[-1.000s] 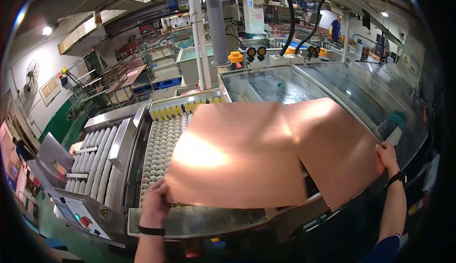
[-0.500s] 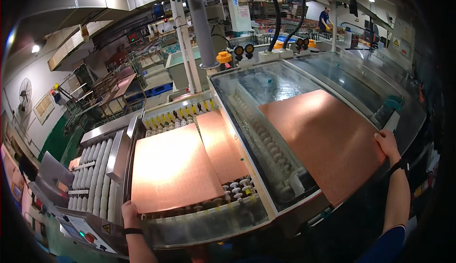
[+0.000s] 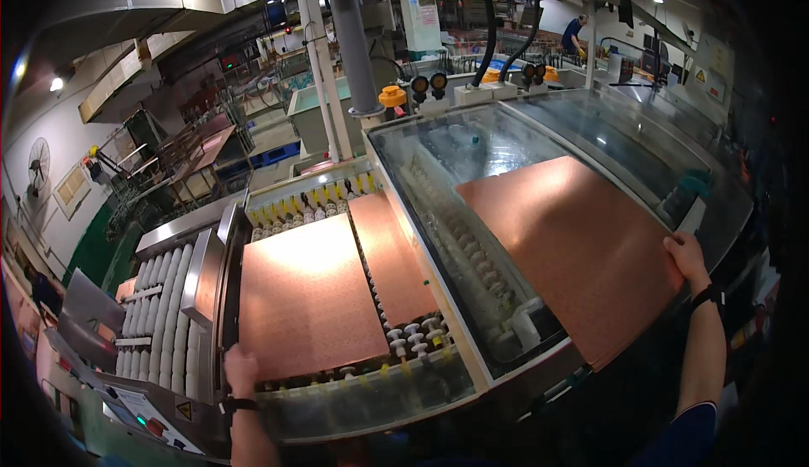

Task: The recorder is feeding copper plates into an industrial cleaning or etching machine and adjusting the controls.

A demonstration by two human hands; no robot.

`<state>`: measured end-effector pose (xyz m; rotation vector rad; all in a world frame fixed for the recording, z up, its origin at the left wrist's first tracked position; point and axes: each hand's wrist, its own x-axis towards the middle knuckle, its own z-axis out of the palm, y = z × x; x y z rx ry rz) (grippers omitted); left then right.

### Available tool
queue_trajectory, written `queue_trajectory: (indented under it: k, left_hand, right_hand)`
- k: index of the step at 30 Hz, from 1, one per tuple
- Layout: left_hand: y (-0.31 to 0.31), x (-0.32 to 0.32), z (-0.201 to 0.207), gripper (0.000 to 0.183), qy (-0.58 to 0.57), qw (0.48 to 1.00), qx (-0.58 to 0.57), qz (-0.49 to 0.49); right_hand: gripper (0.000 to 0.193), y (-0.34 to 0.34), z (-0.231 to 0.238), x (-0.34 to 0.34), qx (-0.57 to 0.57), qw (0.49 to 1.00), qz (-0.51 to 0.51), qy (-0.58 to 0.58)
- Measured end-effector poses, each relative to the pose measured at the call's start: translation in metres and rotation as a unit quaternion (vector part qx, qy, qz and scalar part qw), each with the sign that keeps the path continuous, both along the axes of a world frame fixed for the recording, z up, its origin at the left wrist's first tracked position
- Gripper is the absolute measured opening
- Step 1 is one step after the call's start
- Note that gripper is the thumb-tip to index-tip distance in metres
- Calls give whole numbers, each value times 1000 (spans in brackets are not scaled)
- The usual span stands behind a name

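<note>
A copper sheet (image 3: 312, 298) lies on the white rollers (image 3: 413, 340) of the open machine section at left. My left hand (image 3: 242, 368) is at its near left corner; motion smears the fingers, so their grip cannot be made out. Just right of that sheet, a second copper sheet (image 3: 392, 256) rests on the rollers, partly against the frame. My right hand (image 3: 688, 258) is closed on the right edge of another copper sheet (image 3: 581, 248), thumb on top. This one lies tilted over the clear machine cover (image 3: 455, 151), its near corner jutting past the front edge.
At the left stands a bank of pale rollers (image 3: 160, 315) with a control panel (image 3: 147, 416) in front. Behind the machine rise a grey pipe (image 3: 352, 45), black hoses (image 3: 489, 29) and orange caps (image 3: 392, 96). A person (image 3: 575, 35) works far back; another (image 3: 44, 290) shows at far left.
The copper sheet on the rollers has turned slightly, its near edge shifting right. My left hand has moved a little up and right with it. My right hand stays on its sheet.
</note>
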<state>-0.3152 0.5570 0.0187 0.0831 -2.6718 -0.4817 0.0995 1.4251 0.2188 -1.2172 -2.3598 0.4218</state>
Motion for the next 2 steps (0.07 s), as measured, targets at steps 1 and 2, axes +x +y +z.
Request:
queue_trajectory:
  k: [1, 2]
  left_hand:
    - [19, 4, 15, 35, -87, 993, -28, -72]
    - [16, 8, 14, 35, -89, 993, -29, -69]
  right_hand:
    - [47, 1, 2, -1, -31, 1000, 4, -3]
    - [47, 1, 0, -4, -33, 999, 7, -5]
